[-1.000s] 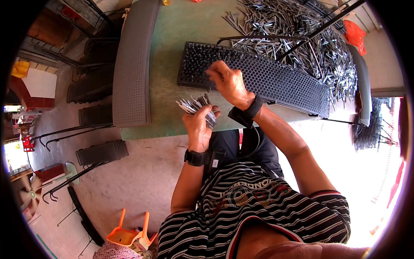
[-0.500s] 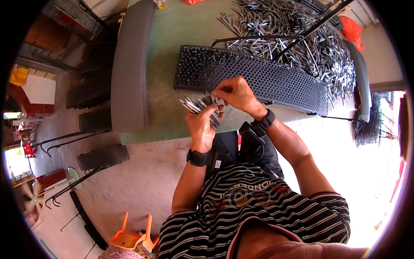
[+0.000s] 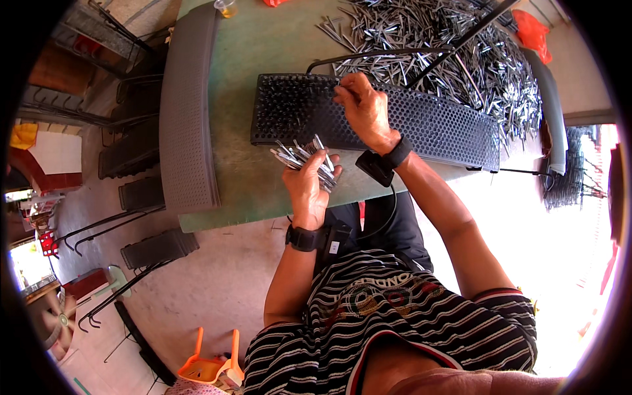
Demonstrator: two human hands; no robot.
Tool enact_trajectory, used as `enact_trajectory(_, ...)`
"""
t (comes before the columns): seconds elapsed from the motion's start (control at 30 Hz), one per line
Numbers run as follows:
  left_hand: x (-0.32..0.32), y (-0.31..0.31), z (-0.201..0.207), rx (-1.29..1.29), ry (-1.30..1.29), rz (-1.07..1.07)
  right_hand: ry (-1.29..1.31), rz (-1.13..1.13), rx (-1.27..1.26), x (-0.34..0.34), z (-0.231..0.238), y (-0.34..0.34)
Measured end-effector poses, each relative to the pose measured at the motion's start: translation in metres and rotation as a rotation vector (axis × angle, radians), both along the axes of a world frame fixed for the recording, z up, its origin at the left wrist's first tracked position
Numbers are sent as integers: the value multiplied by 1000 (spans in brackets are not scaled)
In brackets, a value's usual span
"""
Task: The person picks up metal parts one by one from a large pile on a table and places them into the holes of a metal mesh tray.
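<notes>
A bundle of short, thin metal pieces [image 3: 291, 155] fans out from my left hand [image 3: 307, 192], whose fingers are wrapped round it just off the near edge of the black perforated tray [image 3: 434, 124]. Over the tray's far edge, my right hand [image 3: 366, 113] is closed in a pinch; whatever is between its fingertips is too small to make out. The tray's left part [image 3: 283, 108] is densely filled with upright pieces, while round holes show across the rest. Behind the tray spreads a large pile of loose metal pieces [image 3: 421, 29].
A stack of grey perforated sheets [image 3: 187, 112] lies along the left of the green table [image 3: 230, 85]. A bent black rod [image 3: 382, 52] crosses above the tray. On the floor are a dark panel [image 3: 160, 249] and an orange stool [image 3: 204, 370]; a red bag [image 3: 532, 36] hangs far right.
My right hand has moved away from the bundle, up and forward over the tray. My left hand stays in place with the bundle. The view has shifted slightly.
</notes>
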State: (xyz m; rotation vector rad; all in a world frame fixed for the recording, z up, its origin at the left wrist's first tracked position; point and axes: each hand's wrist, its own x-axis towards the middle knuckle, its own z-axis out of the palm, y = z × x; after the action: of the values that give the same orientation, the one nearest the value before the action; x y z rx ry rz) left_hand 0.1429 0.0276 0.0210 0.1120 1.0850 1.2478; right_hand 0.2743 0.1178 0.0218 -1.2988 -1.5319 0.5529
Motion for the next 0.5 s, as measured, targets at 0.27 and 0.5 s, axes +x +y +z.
enact_trajectory(0.27,2,0,3,-6,47,-12,-149,87,63,-2,0,4)
enact_trajectory(0.5,3,1,5,10,55,-8,-392,39,178,-1,10,0)
